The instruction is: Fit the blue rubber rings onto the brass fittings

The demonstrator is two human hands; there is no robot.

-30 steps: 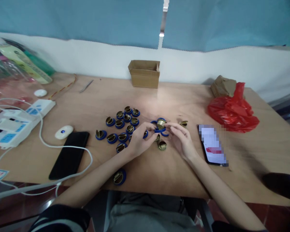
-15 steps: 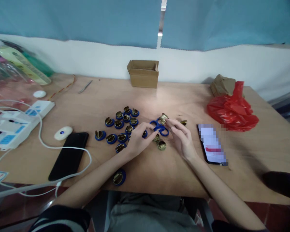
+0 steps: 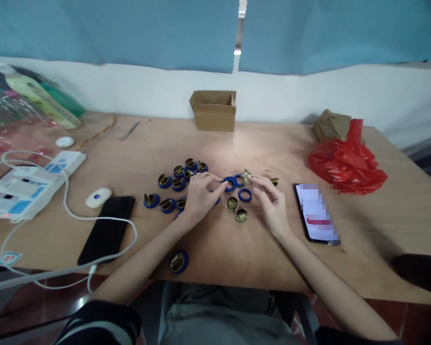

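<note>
My left hand (image 3: 205,194) pinches a blue ring (image 3: 231,184) between thumb and fingers. Between the fingertips of my right hand (image 3: 271,201) is a brass-coloured metal clip (image 3: 246,175), held just right of that ring. Two more blue rings, one partly hidden behind the held pieces and one loose blue ring (image 3: 244,194) in front, lie near my fingers. Closer to me rest two round brass clips, an upper clip (image 3: 232,204) and a lower clip (image 3: 241,215). Left of my left hand lie several blue rings fitted with brass clips (image 3: 167,205), some covered by the hand.
One fitted ring (image 3: 178,261) lies by the front edge. A cardboard box (image 3: 215,117) stands at the back. To the right are a lit phone (image 3: 316,213) and a red plastic bag (image 3: 346,165); to the left, a dark phone (image 3: 106,235), cables and a power strip (image 3: 32,187).
My left hand has lifted one blue ring from the overlapping rings and drawn it slightly left. My right hand still has the brass clip, now tilted differently.
</note>
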